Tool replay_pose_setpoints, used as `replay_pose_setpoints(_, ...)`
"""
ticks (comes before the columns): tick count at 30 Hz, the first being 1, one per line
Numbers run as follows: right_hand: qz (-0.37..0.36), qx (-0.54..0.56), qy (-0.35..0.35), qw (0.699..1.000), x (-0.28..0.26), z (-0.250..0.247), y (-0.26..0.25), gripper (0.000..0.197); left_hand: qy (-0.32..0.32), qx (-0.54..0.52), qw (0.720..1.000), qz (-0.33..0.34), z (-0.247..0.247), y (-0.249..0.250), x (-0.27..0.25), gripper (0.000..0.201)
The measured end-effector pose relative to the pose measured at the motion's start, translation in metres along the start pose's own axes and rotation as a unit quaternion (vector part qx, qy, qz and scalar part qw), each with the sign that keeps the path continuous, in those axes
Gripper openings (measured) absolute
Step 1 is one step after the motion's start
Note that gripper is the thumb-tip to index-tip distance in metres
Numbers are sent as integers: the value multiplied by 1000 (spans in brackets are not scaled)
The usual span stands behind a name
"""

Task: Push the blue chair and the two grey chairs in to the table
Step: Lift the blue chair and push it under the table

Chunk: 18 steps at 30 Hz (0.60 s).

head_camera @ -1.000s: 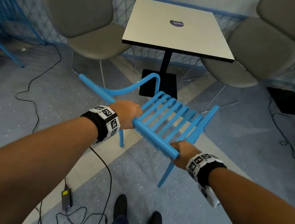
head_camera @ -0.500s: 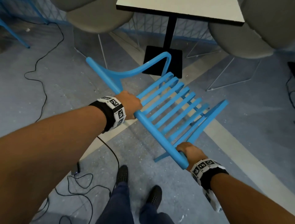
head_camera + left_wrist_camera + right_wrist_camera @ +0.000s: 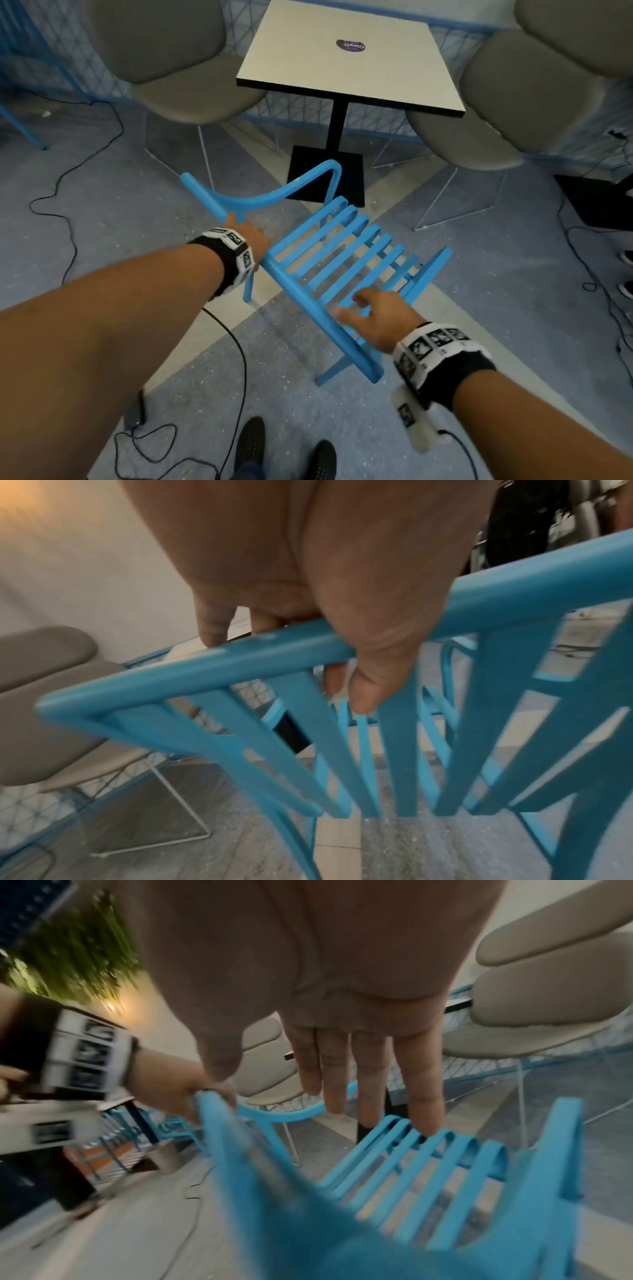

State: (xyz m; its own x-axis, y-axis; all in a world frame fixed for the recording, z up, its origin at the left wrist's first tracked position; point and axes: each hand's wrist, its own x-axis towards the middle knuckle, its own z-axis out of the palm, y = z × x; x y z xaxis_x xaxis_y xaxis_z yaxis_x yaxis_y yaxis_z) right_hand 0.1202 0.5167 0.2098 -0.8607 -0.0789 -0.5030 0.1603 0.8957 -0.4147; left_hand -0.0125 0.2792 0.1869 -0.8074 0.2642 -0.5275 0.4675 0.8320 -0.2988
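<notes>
Both hands are at the top rail of the blue chair [image 3: 346, 253]: my left hand [image 3: 248, 236] is wrapped around the rail near its left corner, fingers over the top and thumb curled underneath, as the left wrist view shows, while my right hand [image 3: 380, 317] floats just above the rail's right end with fingers straight and spread, gripping nothing. In the right wrist view those fingers [image 3: 366, 1074] point down toward the slats without touching them. That chair stands on the floor in front of me, its slatted back nearest me and its seat facing the table [image 3: 346, 65], with its front edge near the table's black base [image 3: 325, 174] but not under the top. One grey chair [image 3: 171, 65] sits at the table's left side and another grey chair [image 3: 527, 102] at its right, both close beside the tabletop. Black cables [image 3: 68, 192] trail over the floor to my left, and my shoes [image 3: 253, 445] show at the bottom of the head view.
</notes>
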Motion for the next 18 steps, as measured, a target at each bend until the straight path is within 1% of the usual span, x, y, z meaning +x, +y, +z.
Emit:
replay_pose_setpoints(1, 0, 6, -27, 1000, -3, 10, -16, 80, 6, -4, 1000, -15, 3, -12, 2, 35)
replay_pose_setpoints(2, 1, -4, -52, 999, -2, 23, -26, 85, 15, -8, 1000, -25, 6, -23, 4, 36)
replay_pose_setpoints(3, 3, -24, -61, 998, 2, 36, -34, 82, 22, -10, 999, -29, 9, -30, 6, 36)
replay_pose_setpoints(4, 9, -48, -53, 997, 7, 47, -39, 73, 25, -11, 999, -29, 12, -34, 8, 36)
replay_pose_setpoints(6, 16, -113, 13, 993, 17, 57, -45, 46, 34, -15, 999, -22, 14, -35, 10, 33)
replay_pose_setpoints(7, 16, -146, 43, 988, 22, 60, -47, 35, 43, -18, 999, -19, 14, -34, 10, 31)
replay_pose_setpoints(9, 15, -176, 63, 982, 26, 61, -48, 26, 66, -21, 998, -11, 17, -33, 8, 28)
replay_pose_setpoints(14, 28, -176, 46, 983, 30, 56, -40, 23, 77, -30, 996, -15, 23, -29, -1, 33)
replay_pose_setpoints(18, 66, -167, 40, 983, 33, 46, -19, 23, 96, -70, 993, -20, 24, -8, -17, 35)
